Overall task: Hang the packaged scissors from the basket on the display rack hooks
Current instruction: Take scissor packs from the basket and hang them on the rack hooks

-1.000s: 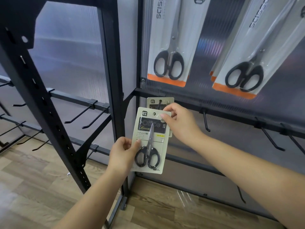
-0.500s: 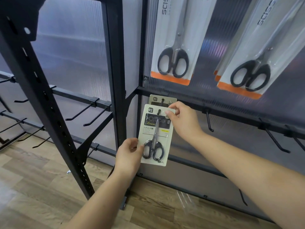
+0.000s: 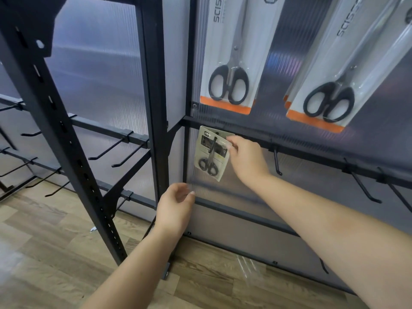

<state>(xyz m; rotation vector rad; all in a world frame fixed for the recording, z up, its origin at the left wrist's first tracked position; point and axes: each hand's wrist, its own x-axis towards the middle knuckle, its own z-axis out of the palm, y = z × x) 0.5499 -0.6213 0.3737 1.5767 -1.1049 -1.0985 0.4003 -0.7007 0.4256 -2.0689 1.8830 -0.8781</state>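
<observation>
Fingers [image 3: 231, 145] of the right hand [image 3: 247, 160] pinch the top corner of the flat card-backed scissors pack [image 3: 211, 153] hanging on a black metal hook [image 3: 213, 144]; the left hand [image 3: 175, 208] hovers below, loosely curled, empty.

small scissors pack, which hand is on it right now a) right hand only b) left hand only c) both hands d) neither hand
a: the right hand pinches the upper right edge of the small scissors pack on the hook, while the left hand hangs open below it, touching nothing.
</observation>
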